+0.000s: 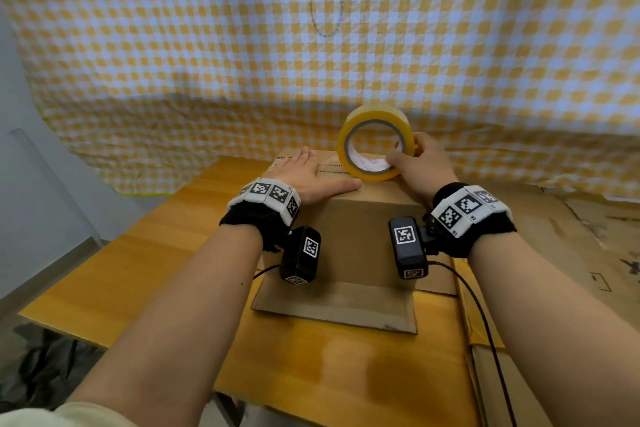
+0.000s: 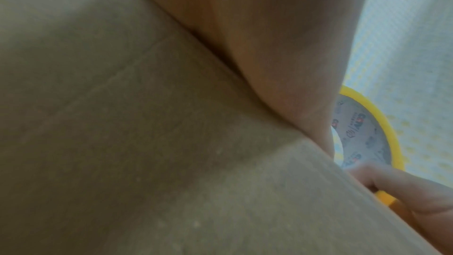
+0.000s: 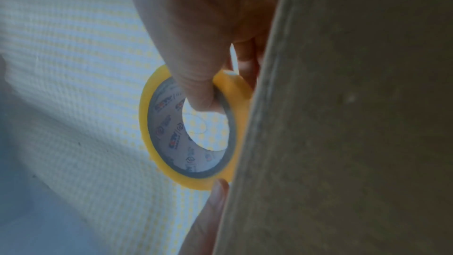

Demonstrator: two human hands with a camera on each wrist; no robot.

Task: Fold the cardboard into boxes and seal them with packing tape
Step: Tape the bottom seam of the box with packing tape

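Observation:
A brown cardboard box [image 1: 360,236] stands on the wooden table, its lower flap spread toward me. My left hand [image 1: 311,174] lies flat on the box top, fingers straight, thumb along the near edge. My right hand [image 1: 420,160] grips a yellow roll of packing tape [image 1: 375,146] standing on edge on the box top, thumb through the core, fingers over the outer rim. The left wrist view shows the box face [image 2: 171,143] and the tape roll [image 2: 382,133] at right. In the right wrist view, the thumb hooks inside the tape roll [image 3: 191,179] beside the box wall [image 3: 343,123].
The wooden table [image 1: 138,271] has bare surface to the left and front. Flat cardboard sheets [image 1: 571,253] lie to the right. A yellow-and-white checked cloth [image 1: 242,46] hangs close behind the box. Dark fabric [image 1: 45,367] lies on the floor at lower left.

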